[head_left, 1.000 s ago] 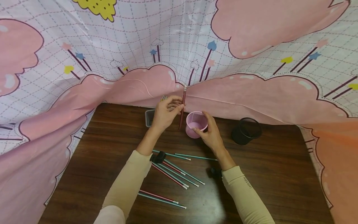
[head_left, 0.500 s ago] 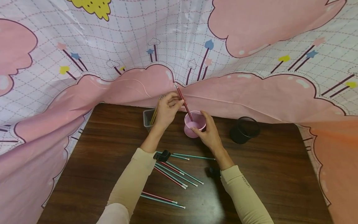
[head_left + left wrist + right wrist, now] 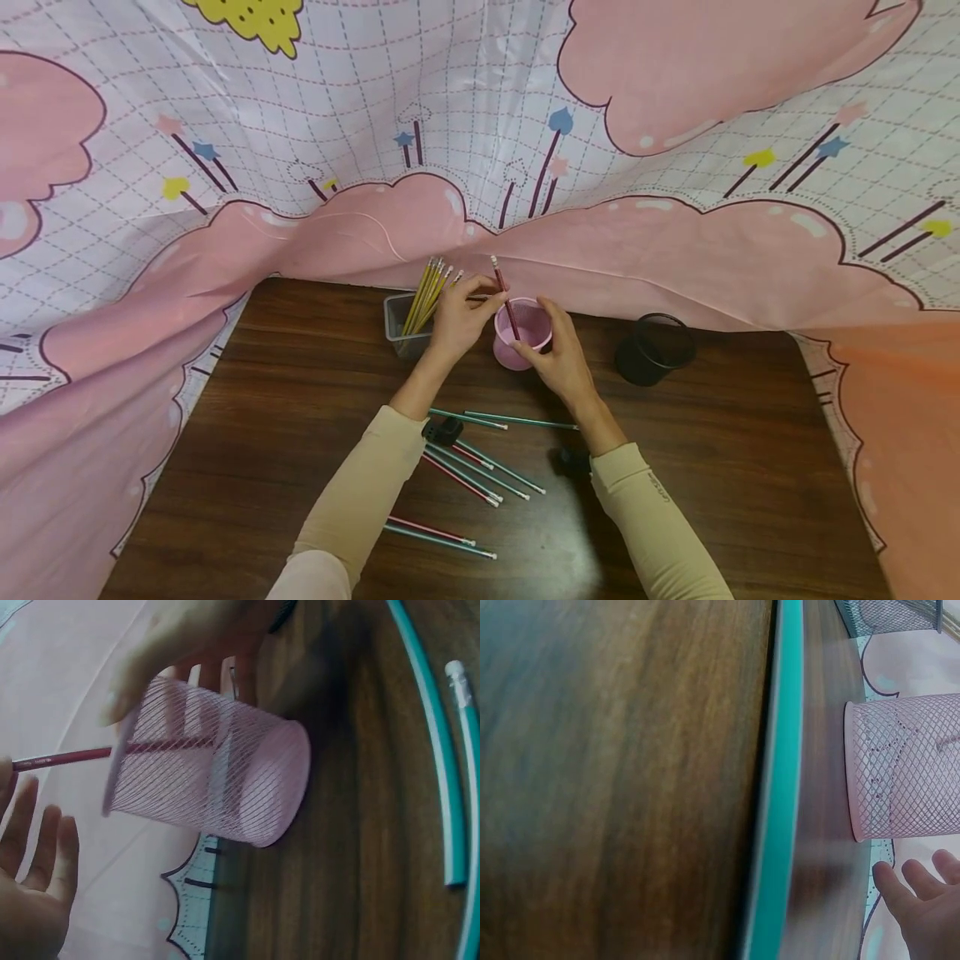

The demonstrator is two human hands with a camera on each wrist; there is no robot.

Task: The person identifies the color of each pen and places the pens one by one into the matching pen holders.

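Near the back of the table, my left hand (image 3: 459, 323) pinches a red pencil (image 3: 501, 277) below its white eraser end. The pencil's lower part is inside a pink mesh pencil cup (image 3: 512, 357), as the left wrist view shows through the mesh cup (image 3: 202, 765). The cup stands upright on the table. My right hand (image 3: 566, 360) grips the cup at its rim, thumb in front and fingers on the far right side. Only a few fingers of the right hand (image 3: 930, 904) appear in the right wrist view.
Left of the cup, a grey mesh container (image 3: 397, 317) holds several yellow pencils (image 3: 426, 292). A black mesh cup (image 3: 651, 360) stands to the right. Several teal pencils (image 3: 525, 419) and red pencils (image 3: 431, 530) lie under and between the forearms. A patterned cloth (image 3: 637, 258) hangs behind the table.
My left hand has brought the red pencil right and then down, from beside the pink cup into it. The yellow pencils have come into fuller view. My right hand keeps its hold on the cup.
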